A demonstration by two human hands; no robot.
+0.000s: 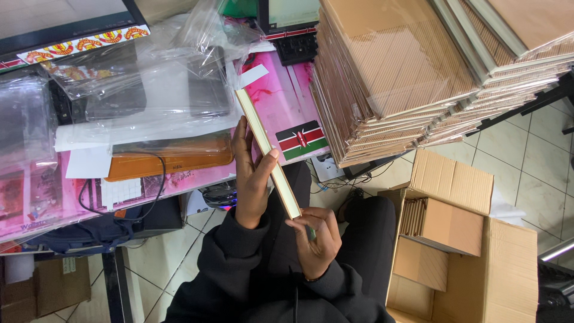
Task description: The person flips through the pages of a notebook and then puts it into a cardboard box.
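The left hand [251, 179] is wrapped around the middle of a thin notebook [267, 152] seen edge-on, thumb on its pale page edge and fingers behind, while the right hand [317, 233] pinches its lower corner between thumb and fingers. The notebook is held tilted above the person's lap, its upper end over the front edge of a pink-covered desk [281, 101]. On the desk lie clear plastic sleeves [149, 78] and a tall stack of brown-covered notebooks [388, 78], and an open cardboard box [472, 251] holding more stands on the tiled floor to the right.
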